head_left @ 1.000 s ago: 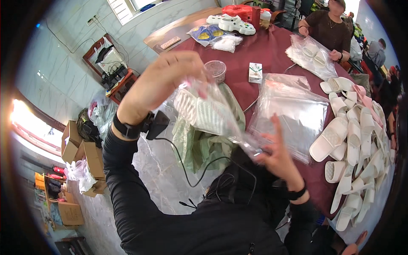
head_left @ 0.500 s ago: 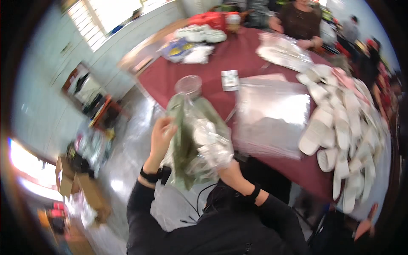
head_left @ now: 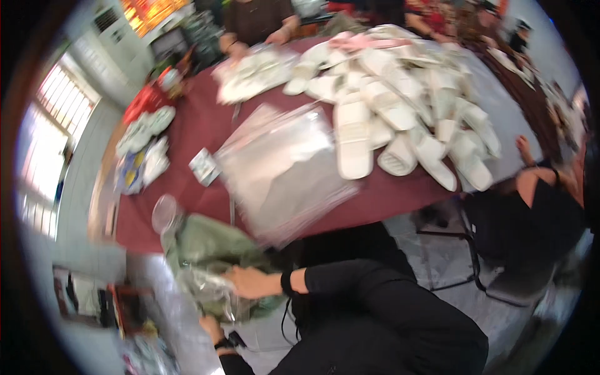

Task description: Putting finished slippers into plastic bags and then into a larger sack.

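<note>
A crumpled clear plastic bag [head_left: 209, 282] lies over a green cloth [head_left: 219, 240] at the near left edge of the table. My right hand [head_left: 253, 281] is on the bag with its fingers closed on the plastic. Below the bag's near edge is my left hand [head_left: 211, 326], low and blurred. Its fingers are too smeared to read. A round clear plastic container [head_left: 167, 214] stands at the far end of the green cloth.
A stack of flat clear bags [head_left: 281, 175] lies on the dark red tablecloth [head_left: 187, 112], beside a small white card [head_left: 204, 167]. White slippers [head_left: 355, 137] are heaped to the right. A co-worker [head_left: 259, 22] stands at the far side. A chair [head_left: 519, 284] stands at right.
My view has swung right, so the table and slippers sit further left. My right hand has moved across the bag. My left hand has dropped from the cloth's left side to the bag's near edge.
</note>
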Demonstrator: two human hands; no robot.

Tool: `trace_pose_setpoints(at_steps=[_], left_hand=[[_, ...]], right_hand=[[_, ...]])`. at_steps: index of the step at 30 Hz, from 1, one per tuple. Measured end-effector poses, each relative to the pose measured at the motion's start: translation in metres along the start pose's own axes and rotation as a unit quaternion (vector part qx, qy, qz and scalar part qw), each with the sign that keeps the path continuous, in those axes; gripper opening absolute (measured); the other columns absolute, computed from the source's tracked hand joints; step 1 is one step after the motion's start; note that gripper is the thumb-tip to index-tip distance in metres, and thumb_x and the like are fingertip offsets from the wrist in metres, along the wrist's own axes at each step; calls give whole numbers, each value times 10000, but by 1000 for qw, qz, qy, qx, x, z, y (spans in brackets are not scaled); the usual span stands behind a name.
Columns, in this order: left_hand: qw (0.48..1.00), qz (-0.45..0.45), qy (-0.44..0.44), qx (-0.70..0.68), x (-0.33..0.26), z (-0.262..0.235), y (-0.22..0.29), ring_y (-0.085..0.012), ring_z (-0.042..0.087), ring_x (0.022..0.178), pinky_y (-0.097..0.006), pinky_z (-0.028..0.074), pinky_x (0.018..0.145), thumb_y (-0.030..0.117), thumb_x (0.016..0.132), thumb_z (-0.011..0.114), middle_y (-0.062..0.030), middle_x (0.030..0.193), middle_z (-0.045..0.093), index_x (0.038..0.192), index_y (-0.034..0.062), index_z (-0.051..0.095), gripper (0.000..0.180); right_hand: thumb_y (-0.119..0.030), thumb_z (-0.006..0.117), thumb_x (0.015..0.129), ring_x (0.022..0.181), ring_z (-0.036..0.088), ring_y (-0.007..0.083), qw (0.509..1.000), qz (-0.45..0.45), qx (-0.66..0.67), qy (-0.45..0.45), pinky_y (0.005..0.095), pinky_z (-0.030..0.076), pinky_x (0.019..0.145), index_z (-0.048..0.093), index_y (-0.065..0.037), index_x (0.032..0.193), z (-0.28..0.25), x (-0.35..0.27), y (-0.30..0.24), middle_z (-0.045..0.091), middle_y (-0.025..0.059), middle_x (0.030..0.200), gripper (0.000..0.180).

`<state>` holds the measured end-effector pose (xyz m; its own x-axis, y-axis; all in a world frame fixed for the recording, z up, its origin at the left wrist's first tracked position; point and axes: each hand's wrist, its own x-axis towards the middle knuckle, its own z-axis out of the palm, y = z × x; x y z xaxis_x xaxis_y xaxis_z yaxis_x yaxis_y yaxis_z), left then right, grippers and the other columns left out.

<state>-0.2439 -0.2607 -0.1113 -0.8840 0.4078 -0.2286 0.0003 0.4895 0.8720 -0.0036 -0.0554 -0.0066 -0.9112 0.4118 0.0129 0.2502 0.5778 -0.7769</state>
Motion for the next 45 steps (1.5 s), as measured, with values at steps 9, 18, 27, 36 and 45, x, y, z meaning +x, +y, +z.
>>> trace_pose_setpoints(at_steps=[9, 18, 27, 36, 45], left_hand=[[995, -2, 100, -11, -20, 3, 65, -184, 546, 759, -343, 439, 680, 136, 925, 469, -123, 856, 624, 1007, -93, 573, 264], [996, -8, 68, -62, -35, 3, 91, -156, 552, 813, -301, 439, 729, 118, 934, 453, -95, 919, 619, 1098, -77, 557, 275], [993, 36, 111, 30, -12, -7, 89, -163, 539, 807, -310, 433, 728, 95, 912, 453, -108, 910, 624, 1074, -62, 569, 254], [977, 110, 174, 52, 28, -54, 117, -181, 493, 748, -322, 415, 683, 24, 830, 401, -138, 819, 582, 944, -57, 553, 206], [967, 20, 19, 254, 59, -60, 111, -357, 640, 839, -422, 474, 712, 132, 789, 495, -253, 887, 647, 991, -74, 607, 309]], right_hand=[[-229, 541, 853, 697, 629, 405, 992, 70, -78, 63, 475, 525, 614, 566, -1, 928, 33, 28, 35, 597, 233, 867, 241], [-469, 545, 865, 1187, 446, 435, 992, -4, -110, -59, 531, 259, 1041, 115, -1, 1436, 29, 26, 35, 365, 294, 1354, 854], [-207, 594, 782, 1157, 496, 350, 795, -43, -594, -115, 498, 309, 1020, 291, -44, 1415, 29, -5, 78, 535, 179, 1240, 720], [-128, 613, 681, 703, 657, 265, 885, -154, -388, -206, 367, 513, 602, 680, -78, 725, -57, -43, 26, 654, 82, 740, 95], [-110, 613, 708, 743, 659, 266, 896, -182, -343, -218, 369, 513, 593, 681, -67, 743, -35, -73, 38, 634, 100, 804, 89]])
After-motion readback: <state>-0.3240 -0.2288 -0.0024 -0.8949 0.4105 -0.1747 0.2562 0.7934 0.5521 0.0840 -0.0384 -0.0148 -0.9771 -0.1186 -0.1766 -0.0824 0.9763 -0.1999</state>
